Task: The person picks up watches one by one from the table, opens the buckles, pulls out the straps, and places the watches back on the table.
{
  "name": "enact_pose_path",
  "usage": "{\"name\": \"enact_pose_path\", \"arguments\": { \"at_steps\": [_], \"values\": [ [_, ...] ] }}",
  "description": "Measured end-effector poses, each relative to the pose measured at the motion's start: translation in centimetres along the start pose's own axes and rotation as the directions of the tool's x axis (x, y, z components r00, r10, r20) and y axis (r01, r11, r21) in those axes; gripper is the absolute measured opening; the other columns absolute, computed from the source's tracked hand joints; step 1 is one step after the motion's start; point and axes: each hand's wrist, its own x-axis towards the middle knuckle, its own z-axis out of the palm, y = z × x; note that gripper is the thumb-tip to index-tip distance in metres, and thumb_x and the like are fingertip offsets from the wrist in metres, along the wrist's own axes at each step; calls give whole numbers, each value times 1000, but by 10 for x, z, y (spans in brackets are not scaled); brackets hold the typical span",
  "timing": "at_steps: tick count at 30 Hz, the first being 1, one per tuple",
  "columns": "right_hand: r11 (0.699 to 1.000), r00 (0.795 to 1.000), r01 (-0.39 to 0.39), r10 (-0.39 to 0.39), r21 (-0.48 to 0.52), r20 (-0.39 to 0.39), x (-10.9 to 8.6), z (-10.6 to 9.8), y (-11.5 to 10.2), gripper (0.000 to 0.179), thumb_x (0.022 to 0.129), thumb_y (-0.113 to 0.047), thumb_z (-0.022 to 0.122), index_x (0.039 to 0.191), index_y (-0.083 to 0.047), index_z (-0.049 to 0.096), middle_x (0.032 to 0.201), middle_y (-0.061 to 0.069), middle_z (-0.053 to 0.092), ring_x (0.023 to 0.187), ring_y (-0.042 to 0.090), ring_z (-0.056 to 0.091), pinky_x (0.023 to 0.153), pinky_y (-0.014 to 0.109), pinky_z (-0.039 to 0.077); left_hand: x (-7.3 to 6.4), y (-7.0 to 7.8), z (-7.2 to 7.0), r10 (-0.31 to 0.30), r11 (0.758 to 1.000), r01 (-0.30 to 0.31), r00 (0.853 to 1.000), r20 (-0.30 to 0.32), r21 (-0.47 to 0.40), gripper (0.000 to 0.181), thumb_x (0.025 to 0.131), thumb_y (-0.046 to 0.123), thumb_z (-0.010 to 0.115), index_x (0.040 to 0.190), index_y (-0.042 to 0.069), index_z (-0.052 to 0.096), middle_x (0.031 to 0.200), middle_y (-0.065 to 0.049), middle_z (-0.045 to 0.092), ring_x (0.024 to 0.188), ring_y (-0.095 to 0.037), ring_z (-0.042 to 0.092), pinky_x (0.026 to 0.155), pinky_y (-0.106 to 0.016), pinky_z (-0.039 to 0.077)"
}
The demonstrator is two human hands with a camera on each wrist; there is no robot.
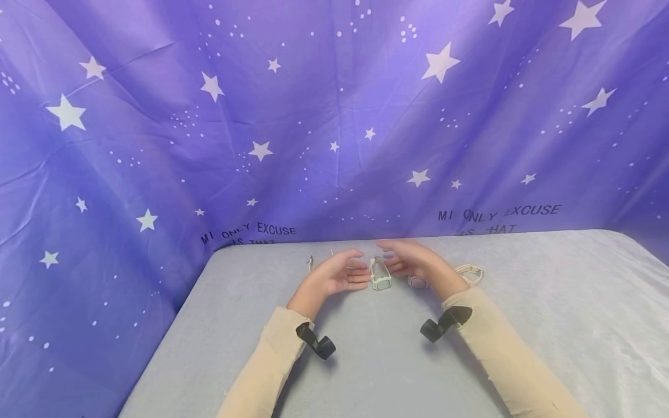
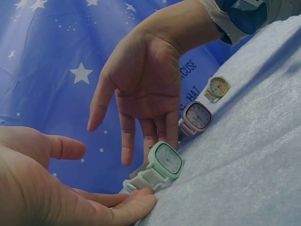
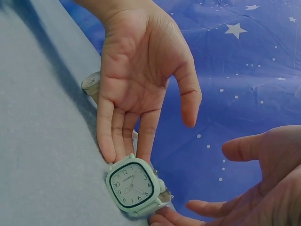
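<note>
A mint-green watch (image 1: 382, 283) with a square face and pale strap stands on the table between both hands; its dial (image 3: 130, 184) faces the right wrist view. On its left is my left hand (image 1: 342, 274), palm inward, fingers extended and fingertips at the strap. My right hand (image 1: 415, 259) mirrors it on the other side, thumb raised, fingers extended toward the watch. Whether the fingertips touch it, I cannot tell. Neither hand grips anything. A pinkish watch (image 2: 197, 116) stands just beyond the right hand, partly hidden in the head view.
A gold-faced watch (image 2: 217, 87) with a cream strap (image 1: 474, 273) lies right of the right wrist. Another watch (image 3: 91, 83) is behind the left hand, mostly covered. The grey cloth-covered table (image 1: 376, 360) ends at a purple star-printed curtain (image 1: 334, 116).
</note>
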Motion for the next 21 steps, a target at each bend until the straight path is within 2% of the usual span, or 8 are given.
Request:
{"name": "enact_pose_path", "arguments": {
  "at_steps": [9, 13, 16, 21],
  "values": [
    [999, 1000, 0, -1, 43, 19, 0, -1, 1, 69, 107, -35, 45, 155, 10, 25, 150, 41, 39, 136, 51, 48, 113, 54, 46, 0, -1, 2, 15, 999, -16, 1000, 24, 36, 58, 102, 24, 46, 146, -13, 38, 150, -36, 40, 144, -44, 41, 122, -51, 36],
    [998, 1000, 0, -1, 69, 15, 1, -3, 2, 65, 106, -30, 48, 153, 10, 28, 148, 40, 42, 133, 49, 54, 111, 52, 49, 1, -2, 2, 29, 998, -30, 999, 20, 64, 39, 100, 20, 48, 132, -2, 53, 148, -32, 47, 140, -43, 47, 120, -51, 39],
    [998, 1000, 13, -15, 62, 23, 1, -6, 3, 59, 105, -25, 49, 150, 10, 35, 145, 38, 48, 127, 44, 60, 109, 49, 51, 3, -3, 2, 40, 995, -43, 999, 28, 85, 26, 101, 16, 50, 122, 3, 56, 147, -29, 50, 138, -42, 50, 118, -51, 41],
    [999, 998, 37, -38, 15, 48, 2, -8, 5, 48, 102, -11, 52, 143, 13, 44, 136, 35, 58, 110, 35, 70, 101, 44, 57, 4, -6, 1, 58, 990, -62, 998, 41, 126, 34, 102, 10, 50, 132, -6, 53, 147, -31, 50, 137, -43, 51, 117, -50, 43]
  ]
}}
